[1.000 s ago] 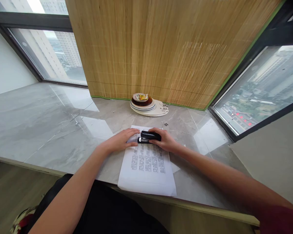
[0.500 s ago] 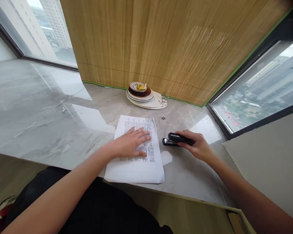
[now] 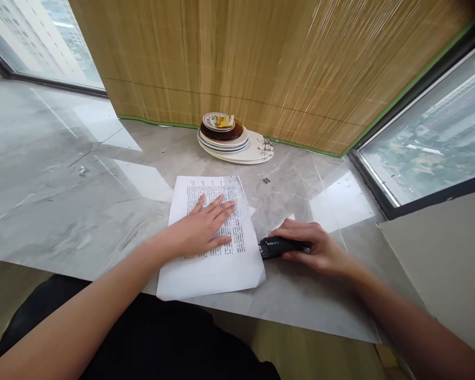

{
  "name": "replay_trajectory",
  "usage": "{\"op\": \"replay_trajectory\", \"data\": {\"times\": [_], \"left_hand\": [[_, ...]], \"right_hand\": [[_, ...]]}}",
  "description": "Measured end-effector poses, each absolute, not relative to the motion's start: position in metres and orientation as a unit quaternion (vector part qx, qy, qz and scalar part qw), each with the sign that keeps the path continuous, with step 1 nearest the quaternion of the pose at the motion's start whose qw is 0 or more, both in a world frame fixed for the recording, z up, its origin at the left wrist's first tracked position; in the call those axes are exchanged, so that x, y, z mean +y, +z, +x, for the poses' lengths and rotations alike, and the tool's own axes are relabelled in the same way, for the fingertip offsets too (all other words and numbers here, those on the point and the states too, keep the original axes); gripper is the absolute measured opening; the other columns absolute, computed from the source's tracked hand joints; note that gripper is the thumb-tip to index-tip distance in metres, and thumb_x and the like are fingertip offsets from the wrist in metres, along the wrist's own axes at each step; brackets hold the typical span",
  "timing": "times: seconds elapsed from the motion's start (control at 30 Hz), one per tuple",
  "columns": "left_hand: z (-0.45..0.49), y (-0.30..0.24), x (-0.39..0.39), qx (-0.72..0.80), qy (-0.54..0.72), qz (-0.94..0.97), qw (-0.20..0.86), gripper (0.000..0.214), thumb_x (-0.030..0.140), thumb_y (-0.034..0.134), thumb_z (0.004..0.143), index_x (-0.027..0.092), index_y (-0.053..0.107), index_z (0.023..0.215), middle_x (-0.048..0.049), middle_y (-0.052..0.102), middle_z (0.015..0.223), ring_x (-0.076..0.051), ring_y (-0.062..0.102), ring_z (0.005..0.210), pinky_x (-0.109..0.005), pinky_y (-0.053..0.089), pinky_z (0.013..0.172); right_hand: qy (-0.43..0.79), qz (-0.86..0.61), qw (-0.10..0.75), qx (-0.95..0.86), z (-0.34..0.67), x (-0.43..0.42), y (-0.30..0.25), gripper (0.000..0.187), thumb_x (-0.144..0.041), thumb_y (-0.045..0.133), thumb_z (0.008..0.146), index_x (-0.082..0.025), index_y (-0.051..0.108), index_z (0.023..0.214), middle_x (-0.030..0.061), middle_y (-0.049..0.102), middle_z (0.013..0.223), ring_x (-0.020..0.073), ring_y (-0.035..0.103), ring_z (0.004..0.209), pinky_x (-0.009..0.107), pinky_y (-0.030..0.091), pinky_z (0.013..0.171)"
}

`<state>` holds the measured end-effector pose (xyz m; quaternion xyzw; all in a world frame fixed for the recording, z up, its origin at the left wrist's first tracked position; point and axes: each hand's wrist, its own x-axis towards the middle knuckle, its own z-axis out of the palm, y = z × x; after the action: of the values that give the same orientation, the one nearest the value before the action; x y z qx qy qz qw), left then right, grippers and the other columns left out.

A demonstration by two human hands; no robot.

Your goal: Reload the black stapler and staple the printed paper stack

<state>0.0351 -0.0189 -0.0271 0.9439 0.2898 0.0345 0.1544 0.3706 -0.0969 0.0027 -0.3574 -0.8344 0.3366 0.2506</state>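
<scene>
Printed paper (image 3: pixel 216 274) lies near the front edge of the grey marble-look ledge, its lower left corner reaching that edge. Whether it is one sheet or a stack I cannot tell. My left hand (image 3: pixel 206 227) rests flat on the print with its fingers spread. At the paper's right edge is a black stapler (image 3: pixel 281 246), gripped by my right hand (image 3: pixel 314 245) from the right. The stapler's front end meets the paper's edge; whether the paper sits between its jaws is hidden.
Behind the paper stands a stack of plates (image 3: pixel 224 142) with a small yellow packet (image 3: pixel 225 122) on top. A short strip of staples (image 3: pixel 266 180) lies on the ledge (image 3: pixel 114 227). A bamboo blind (image 3: pixel 221 58) hangs at the back, between windows.
My right hand has brought the stapler left and nearer to me, up to the paper's right edge. My left hand stays flat on the paper. The camera view has shifted slightly.
</scene>
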Motion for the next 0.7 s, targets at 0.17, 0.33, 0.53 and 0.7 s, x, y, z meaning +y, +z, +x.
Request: {"op": "replay_trajectory", "data": {"times": [0.17, 0.33, 0.53, 0.7], "left_hand": [[0.036, -0.023, -0.021, 0.276, 0.023, 0.947, 0.161, 0.065, 0.058, 0.045, 0.108, 0.029, 0.034, 0.166, -0.0076, 0.026, 0.177, -0.033, 0.011, 0.167, -0.06, -0.001, 0.134], [0.038, -0.008, -0.027, 0.2, 0.015, 0.958, 0.203, 0.049, 0.047, 0.057, 0.105, 0.041, 0.053, 0.153, 0.0003, 0.034, 0.175, -0.034, 0.019, 0.165, -0.063, 0.005, 0.134], [0.036, -0.002, -0.029, 0.172, 0.032, 0.956, 0.236, 0.052, 0.045, 0.067, 0.1, 0.056, 0.054, 0.149, 0.0081, 0.03, 0.175, -0.036, 0.026, 0.163, -0.065, 0.013, 0.133], [0.037, -0.004, -0.032, 0.152, 0.036, 0.96, 0.232, 0.057, 0.052, 0.064, 0.1, 0.056, 0.048, 0.154, 0.0075, 0.025, 0.177, -0.036, 0.027, 0.163, -0.063, 0.013, 0.134]], "right_hand": [[0.331, -0.36, 0.255, -0.834, 0.367, -0.103, 0.004, 0.037, -0.032, 0.07, 0.1, -0.028, 0.071, 0.136, 0.0063, 0.078, 0.105, 0.0227, 0.072, 0.091, 0.037, 0.059, 0.08], [0.253, -0.447, 0.32, -0.796, 0.357, -0.106, -0.006, 0.035, -0.028, 0.072, 0.097, -0.031, 0.074, 0.132, 0.0066, 0.079, 0.11, 0.0253, 0.073, 0.095, 0.042, 0.062, 0.086], [0.208, -0.479, 0.349, -0.778, 0.353, -0.105, -0.012, 0.045, -0.028, 0.072, 0.096, -0.034, 0.07, 0.141, 0.006, 0.079, 0.11, 0.0255, 0.074, 0.095, 0.043, 0.064, 0.085], [0.187, -0.431, 0.348, -0.811, 0.351, -0.103, -0.015, 0.053, -0.021, 0.068, 0.1, -0.038, 0.062, 0.15, 0.0062, 0.077, 0.12, 0.0256, 0.071, 0.099, 0.044, 0.063, 0.086]]}}
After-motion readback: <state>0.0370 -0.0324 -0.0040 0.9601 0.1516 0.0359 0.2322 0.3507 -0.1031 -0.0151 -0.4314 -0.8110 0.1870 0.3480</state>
